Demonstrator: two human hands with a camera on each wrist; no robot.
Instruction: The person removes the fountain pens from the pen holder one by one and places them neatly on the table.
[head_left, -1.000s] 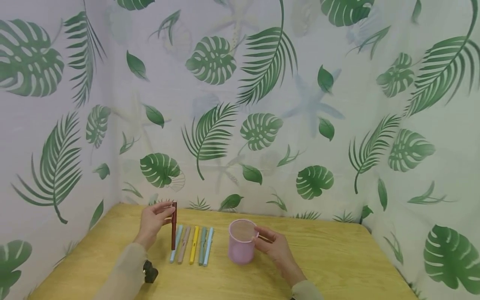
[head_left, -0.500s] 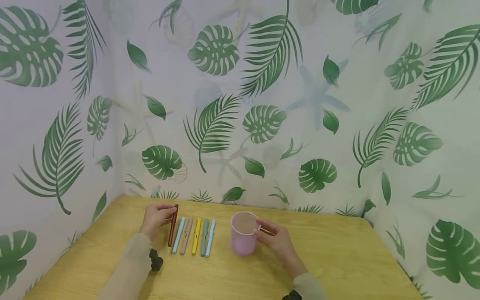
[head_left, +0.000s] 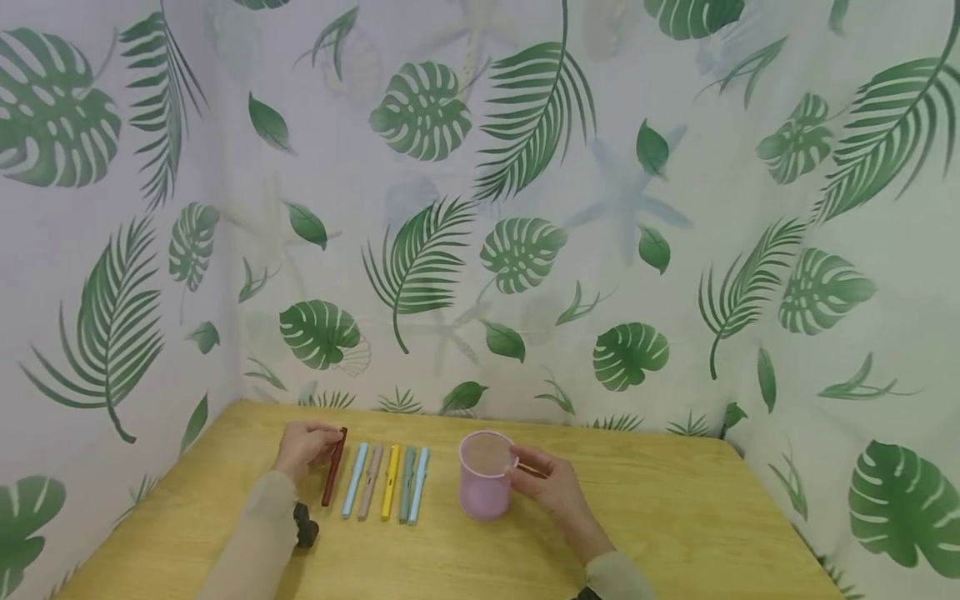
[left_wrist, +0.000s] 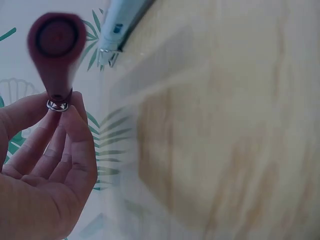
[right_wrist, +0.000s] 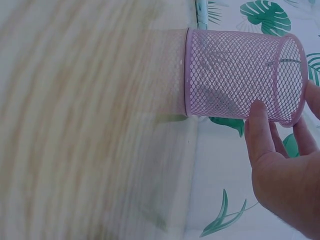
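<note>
My left hand (head_left: 302,452) pinches a dark red pen (head_left: 334,468) by its upper end, left of a row of pens. The left wrist view looks at that pen (left_wrist: 56,55) end-on, with its clip ring at the fingertips. Upright on the table stands a pink mesh pen holder (head_left: 483,493). My right hand (head_left: 552,492) holds it at the right side of its rim. In the right wrist view, thumb and fingers are at the rim and wall of the pen holder (right_wrist: 230,75).
Side by side lie a light blue pen (head_left: 355,482), a taupe pen (head_left: 370,483), a yellow pen (head_left: 391,483), a grey-green pen (head_left: 407,486) and another light blue pen (head_left: 419,487). The wooden table (head_left: 637,525) meets a leaf-patterned curtain (head_left: 525,333) behind.
My left hand has moved the dark red pen left and down, from upright in front of the first light blue pen to tilted beside the row. The right hand stays on the pen holder.
</note>
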